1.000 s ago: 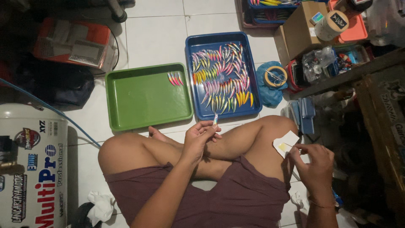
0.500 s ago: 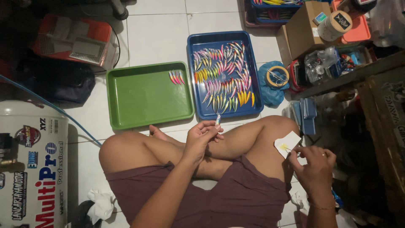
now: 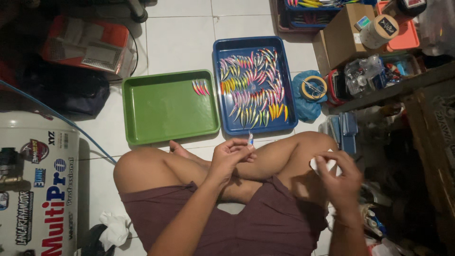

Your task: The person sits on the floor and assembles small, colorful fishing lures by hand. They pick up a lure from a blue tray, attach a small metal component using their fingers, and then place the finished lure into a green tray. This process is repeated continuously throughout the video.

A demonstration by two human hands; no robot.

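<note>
The left hand pinched a small slim pale lure above the crossed legs; loosely held, it could probably slip onto the tiles. The right hand gripped a small white card at the right knee. Farther off lay the green plastic tray, nearly empty, and the crowded blue plastic tray; nothing stood between.

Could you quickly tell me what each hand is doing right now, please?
Left hand: closed, pinching a small pale lure at its fingertips.
Right hand: closed on a small white sheet.
</note>
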